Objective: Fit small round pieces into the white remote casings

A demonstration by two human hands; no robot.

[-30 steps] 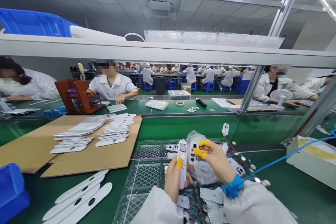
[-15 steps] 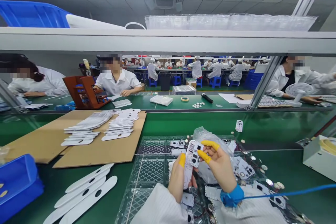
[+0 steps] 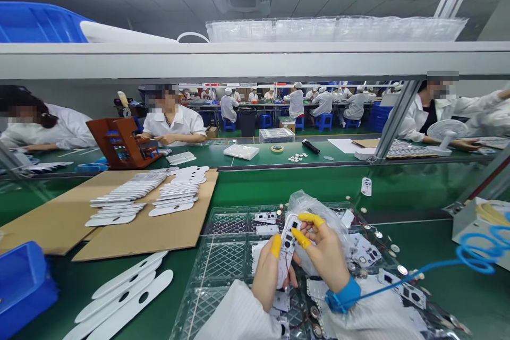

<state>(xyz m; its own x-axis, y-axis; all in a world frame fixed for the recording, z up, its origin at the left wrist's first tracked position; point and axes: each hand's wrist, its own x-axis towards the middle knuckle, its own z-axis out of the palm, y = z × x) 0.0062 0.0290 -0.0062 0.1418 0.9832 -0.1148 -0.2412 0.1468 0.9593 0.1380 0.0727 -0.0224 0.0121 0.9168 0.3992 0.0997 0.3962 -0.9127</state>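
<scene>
While both hands hold a white plastic panel (image 3: 287, 244) above a clear tray (image 3: 223, 260), the left hand (image 3: 271, 276) wraps its lower end, the right hand (image 3: 324, 252) pinches its top between yellow-capped fingertips (image 3: 308, 218), plastic bag (image 3: 305, 204) just behind

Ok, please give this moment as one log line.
left hand: holds white plastic device | right hand: pinches its upper end, yellow finger cots | right wrist: blue strap

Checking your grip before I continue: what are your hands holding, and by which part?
A white plastic panel with cutouts: the left hand grips its lower part, and the right hand pinches its upper end between yellow-cotted fingertips.
</scene>
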